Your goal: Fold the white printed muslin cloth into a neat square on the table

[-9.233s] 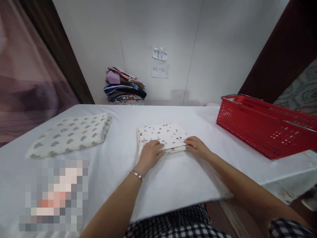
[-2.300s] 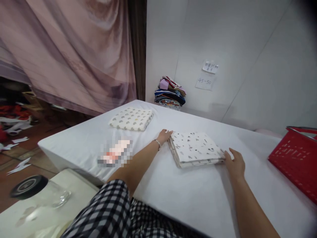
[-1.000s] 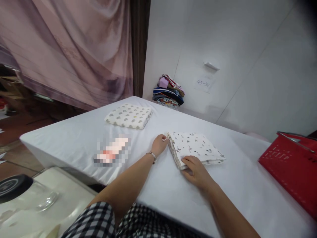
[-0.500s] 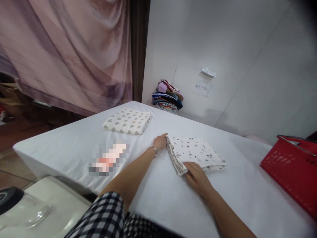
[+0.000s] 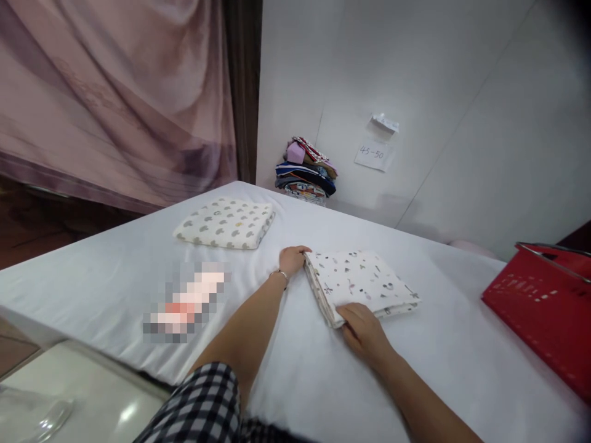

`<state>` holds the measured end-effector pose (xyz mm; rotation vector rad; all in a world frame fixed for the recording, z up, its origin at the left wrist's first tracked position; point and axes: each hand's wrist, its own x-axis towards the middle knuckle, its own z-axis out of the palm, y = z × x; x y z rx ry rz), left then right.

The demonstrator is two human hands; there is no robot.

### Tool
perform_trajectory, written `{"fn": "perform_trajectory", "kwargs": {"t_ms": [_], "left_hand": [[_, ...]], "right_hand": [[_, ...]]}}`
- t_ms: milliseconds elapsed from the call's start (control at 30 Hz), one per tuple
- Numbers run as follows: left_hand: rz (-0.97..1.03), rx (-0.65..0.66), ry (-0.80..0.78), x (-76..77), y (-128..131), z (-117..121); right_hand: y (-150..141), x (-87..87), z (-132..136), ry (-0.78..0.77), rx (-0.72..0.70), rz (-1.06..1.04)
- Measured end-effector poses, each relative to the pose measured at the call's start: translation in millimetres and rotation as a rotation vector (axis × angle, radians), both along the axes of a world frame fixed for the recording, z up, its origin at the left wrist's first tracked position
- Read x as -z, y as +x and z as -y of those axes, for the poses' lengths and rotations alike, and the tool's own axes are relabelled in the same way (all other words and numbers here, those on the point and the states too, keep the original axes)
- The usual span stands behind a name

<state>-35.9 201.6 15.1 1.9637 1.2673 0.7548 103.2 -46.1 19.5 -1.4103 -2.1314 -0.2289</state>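
Observation:
A folded white cloth [image 5: 360, 278] with a small dark print lies on the white-covered table [image 5: 295, 381]. At its far left corner is my left hand [image 5: 292, 261], fingers closed on the edge. My right hand [image 5: 364, 329] grips the near corner, thumb beneath and fingers over the top layer. The cloth's left side, between both hands, shows several stacked layers. Further left lies a second folded cloth [image 5: 226, 224], cream with grey mushroom-like shapes, touched by neither hand.
A blurred-out item [image 5: 187, 304] lies left of my left forearm. A red basket [image 5: 540, 307] with a metal handle stands at the right edge. Behind the table, a pile of folded clothes [image 5: 305, 172] rests against the wall. A pink curtain [image 5: 115, 92] hangs at left.
The view has shifted slightly, so the table things at left appear further left. Both hands keep their hold on the printed cloth, which looks almost unchanged.

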Motion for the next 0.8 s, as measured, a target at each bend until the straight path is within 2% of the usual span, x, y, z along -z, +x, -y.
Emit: {"fn": "perform_trajectory", "kwargs": {"t_ms": [300, 433, 500, 567, 633, 700, 800], "left_hand": [[-0.056, -0.021, 0.0, 5.6, -1, -7], [-0.088, 0.026, 0.01, -8.7, -5, -1], [-0.097, 0.055, 0.103, -20.2, -4, 12], [-0.122, 0.143, 0.284, -29.1, 2, 33], [-0.178, 0.317, 0.43, -30.6, 9, 59], [-0.232, 0.487, 0.486, -24.1, 14, 81], [-0.283, 0.581, 0.5, -9.5, 14, 96]], "right_hand": [[-7, -2.7, -2, -0.035, 0.014, -0.016], [-10, -2.7, -2, -0.041, 0.044, -0.02], [-9, -1.0, -4, -0.047, 0.043, -0.009], [-8, 0.8, -6, -0.055, 0.044, 0.01], [-8, 1.6, -7, -0.061, 0.048, 0.036], [-9, 0.5, -4, -0.075, 0.054, 0.07], [-9, -5.7, 6, -0.118, 0.054, 0.145]]}}
